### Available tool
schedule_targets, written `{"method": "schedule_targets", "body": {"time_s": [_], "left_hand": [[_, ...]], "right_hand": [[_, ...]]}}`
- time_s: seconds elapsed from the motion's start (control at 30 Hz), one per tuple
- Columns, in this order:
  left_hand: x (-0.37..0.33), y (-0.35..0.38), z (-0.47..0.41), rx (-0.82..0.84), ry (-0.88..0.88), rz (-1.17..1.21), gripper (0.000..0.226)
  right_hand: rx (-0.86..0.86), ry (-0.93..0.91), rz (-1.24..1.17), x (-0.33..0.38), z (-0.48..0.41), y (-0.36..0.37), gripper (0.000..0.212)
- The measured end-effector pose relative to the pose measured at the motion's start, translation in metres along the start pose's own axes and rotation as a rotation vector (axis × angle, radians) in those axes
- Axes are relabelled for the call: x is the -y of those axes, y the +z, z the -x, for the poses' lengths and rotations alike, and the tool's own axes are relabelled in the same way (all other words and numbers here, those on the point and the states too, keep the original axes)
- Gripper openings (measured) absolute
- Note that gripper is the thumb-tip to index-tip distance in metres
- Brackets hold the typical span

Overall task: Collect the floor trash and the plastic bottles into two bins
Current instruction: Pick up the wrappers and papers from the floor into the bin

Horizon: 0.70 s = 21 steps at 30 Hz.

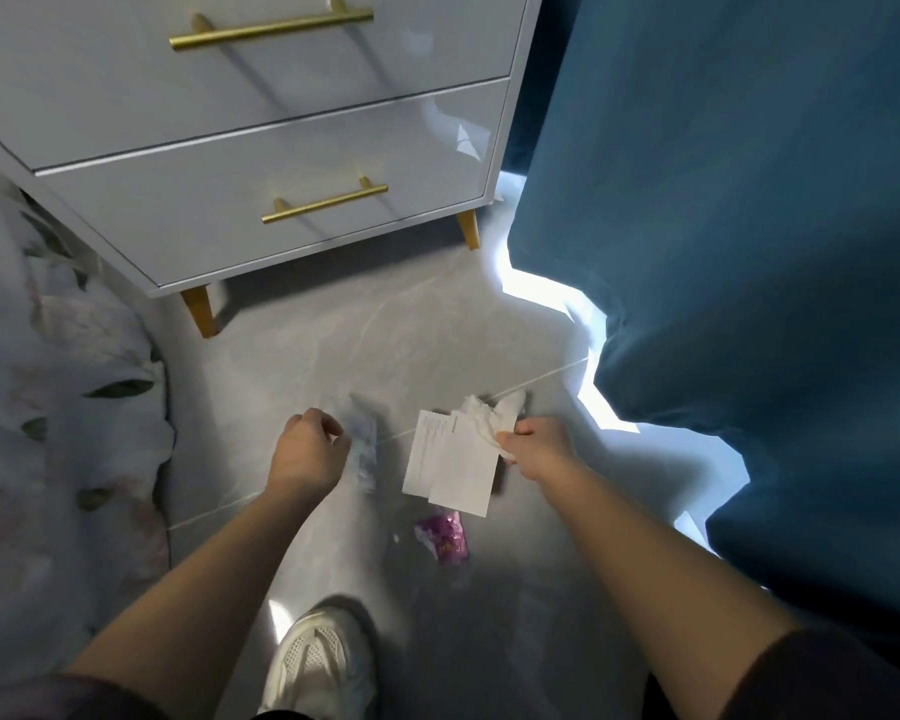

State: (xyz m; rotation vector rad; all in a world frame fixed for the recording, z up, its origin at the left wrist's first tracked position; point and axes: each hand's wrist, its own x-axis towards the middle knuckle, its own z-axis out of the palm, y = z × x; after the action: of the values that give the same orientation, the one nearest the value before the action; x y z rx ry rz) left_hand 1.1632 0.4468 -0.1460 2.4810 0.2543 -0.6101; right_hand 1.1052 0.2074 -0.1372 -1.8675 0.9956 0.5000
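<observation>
My right hand grips a bundle of trash above the grey floor: two white paper cards hanging down and crumpled white tissue sticking up past the fingers. My left hand holds a clear, crinkled plastic wrapper by its edge; motion blur smears the wrapper. A purple foil wrapper lies on the floor just below the cards, between my two forearms. No bin and no bottle is in view.
A white two-drawer cabinet with gold handles and legs stands ahead. Floral bedding borders the left. A blue curtain hangs at the right. My white shoe is at the bottom.
</observation>
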Motion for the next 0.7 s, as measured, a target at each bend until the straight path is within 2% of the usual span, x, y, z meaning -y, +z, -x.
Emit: {"method": "schedule_targets", "body": {"time_s": [0.03, 0.13, 0.27, 0.37, 0.5, 0.7], "left_hand": [[-0.007, -0.005, 0.005, 0.003, 0.028, -0.006, 0.016], [-0.031, -0.020, 0.026, 0.018, 0.109, 0.014, 0.018], [-0.064, -0.037, 0.065, 0.036, 0.207, 0.069, 0.016], [-0.087, -0.046, 0.095, 0.061, 0.267, 0.076, 0.014], [-0.116, -0.060, 0.133, 0.072, 0.355, 0.102, 0.013], [-0.152, -0.075, 0.191, 0.141, 0.472, 0.105, 0.015]], "right_hand": [[0.002, -0.005, -0.018, 0.003, 0.008, -0.007, 0.024], [-0.014, -0.058, -0.059, 0.015, 0.043, -0.032, 0.021], [-0.044, -0.148, -0.096, 0.020, 0.090, -0.069, 0.031], [-0.051, -0.181, -0.175, 0.015, 0.122, -0.094, 0.019], [-0.084, -0.215, -0.275, 0.006, 0.162, -0.128, 0.027], [-0.132, -0.214, -0.394, -0.013, 0.223, -0.173, 0.011]]}}
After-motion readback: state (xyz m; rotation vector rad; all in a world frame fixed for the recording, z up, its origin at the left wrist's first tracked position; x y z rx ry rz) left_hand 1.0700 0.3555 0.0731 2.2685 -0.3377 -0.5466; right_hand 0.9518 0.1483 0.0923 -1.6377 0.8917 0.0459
